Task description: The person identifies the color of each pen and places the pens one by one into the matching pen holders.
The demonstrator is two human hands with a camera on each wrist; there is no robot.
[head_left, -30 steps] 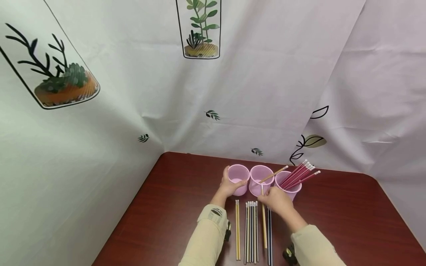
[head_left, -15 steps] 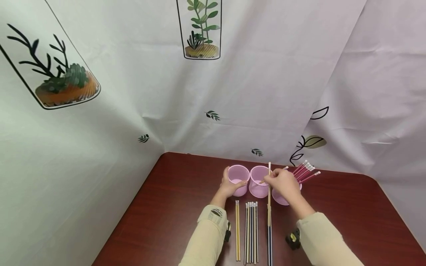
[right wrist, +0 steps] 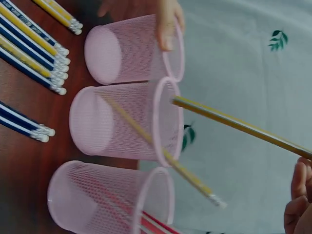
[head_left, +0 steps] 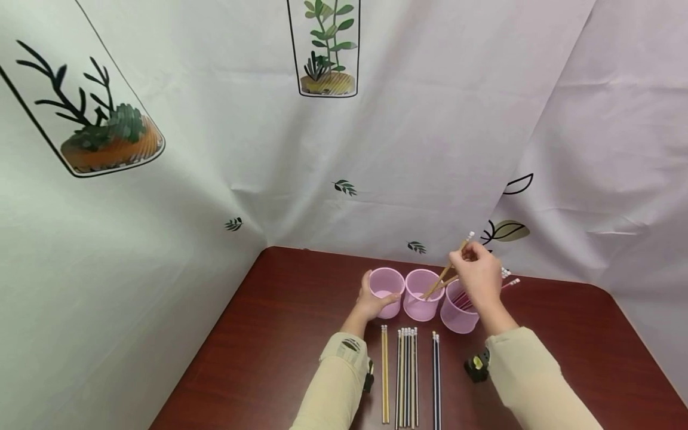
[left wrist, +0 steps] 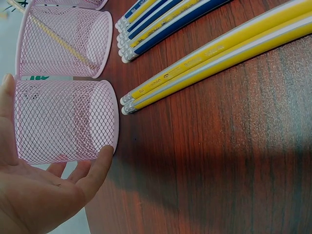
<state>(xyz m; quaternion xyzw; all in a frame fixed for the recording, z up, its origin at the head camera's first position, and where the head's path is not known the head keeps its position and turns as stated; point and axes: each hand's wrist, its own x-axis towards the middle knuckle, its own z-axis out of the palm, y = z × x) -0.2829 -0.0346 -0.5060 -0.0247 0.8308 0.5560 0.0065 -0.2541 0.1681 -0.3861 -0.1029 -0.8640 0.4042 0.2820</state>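
My left hand (head_left: 372, 301) holds the left pink mesh pencil cup (head_left: 387, 309), its thumb and fingers round the sides. That cup stands upright with no pencils showing inside. My right hand (head_left: 480, 276) pinches a yellow pencil (right wrist: 236, 124) near its eraser end. The pencil slants down to the left, its lower tip at the mouth of the middle cup (head_left: 421, 309). Another yellow pencil (right wrist: 142, 130) leans inside that middle cup, eraser up. Several dark pink pencils (head_left: 461, 300) stand in the right cup (head_left: 458, 322), partly hidden behind my right hand.
On the dark red table (head_left: 301, 334), in front of the cups, lie two yellow pencils (head_left: 384, 376), a row of several blue and yellow pencils (head_left: 407, 379) and two blue pencils (head_left: 436, 382). A printed cloth (head_left: 430, 149) hangs behind the table.
My right hand has lifted the yellow pencil off the table, raised it up and right, and tilted it over the middle cup. My left hand stays on the left cup.
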